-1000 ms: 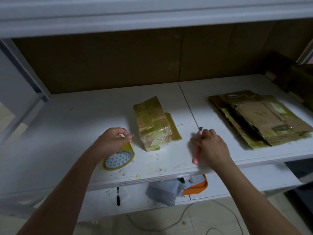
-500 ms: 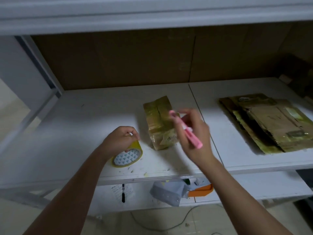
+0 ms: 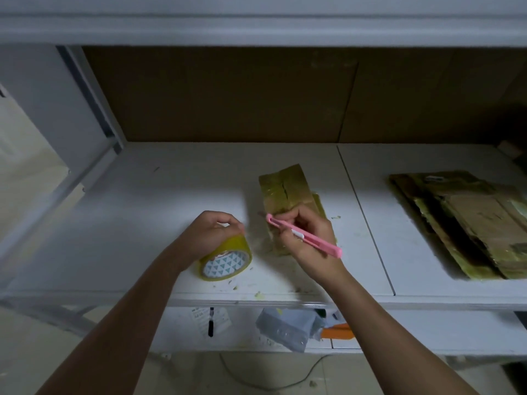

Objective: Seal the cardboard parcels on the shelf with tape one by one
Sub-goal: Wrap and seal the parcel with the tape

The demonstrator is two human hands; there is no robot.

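From the head camera, looking down at the shelf (image 3: 142, 223): the small cardboard parcel (image 3: 285, 189) lies near the middle of the shelf, already wrapped in glossy yellowish tape, with a slit showing along its top. The right hand (image 3: 308, 238) hangs over the parcel's near end, fingers curled round a pink cutter (image 3: 308, 238) held like a pen, its tip pointing left just past the parcel's near left corner. The left hand (image 3: 211, 235) sits left of the parcel, fingers curled over the top of a roll of tape (image 3: 225, 260) standing on edge on the shelf; whether a free strip is pinched I cannot tell.

The parcel looks light and fairly stiff, though its taped skin should be slick, so I'd hold it flat by its long sides rather than pinching the top. Right of the parcel, well apart, lies a stack of flattened cardboard (image 3: 470, 223).
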